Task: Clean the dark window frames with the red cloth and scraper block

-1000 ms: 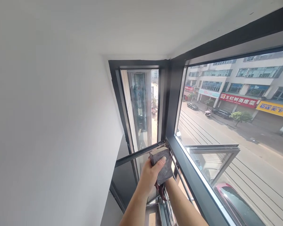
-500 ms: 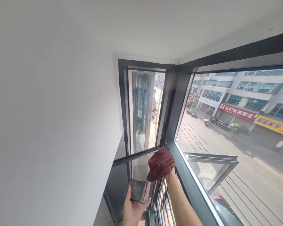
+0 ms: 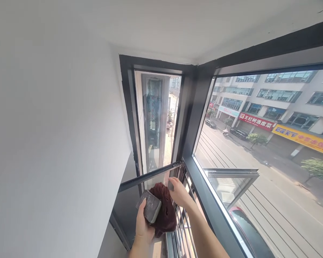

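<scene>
A dark grey block (image 3: 150,207) with a paler side is gripped in my left hand (image 3: 143,222), the thumb lying across its face. What kind of block it is, I cannot tell. A crumpled maroon cloth (image 3: 165,213) hangs against the block's right side, apparently held by the left hand too. Just right of the cloth, my right hand (image 3: 179,191) has its fingers stretched out at the cloth's upper edge. Both hands are below the dark window crossbar (image 3: 150,175), in front of the lower pane.
A white wall (image 3: 56,143) fills the left side. Dark frames (image 3: 190,122) meet at the corner. Metal bars (image 3: 184,225) stand low on the right. Outside, an open window sash (image 3: 231,186) juts over a street with parked cars and shop signs.
The maroon cloth has come off my right hand and down to the left, beside the block. My left hand has moved slightly left with the block. The view has shifted slightly.
</scene>
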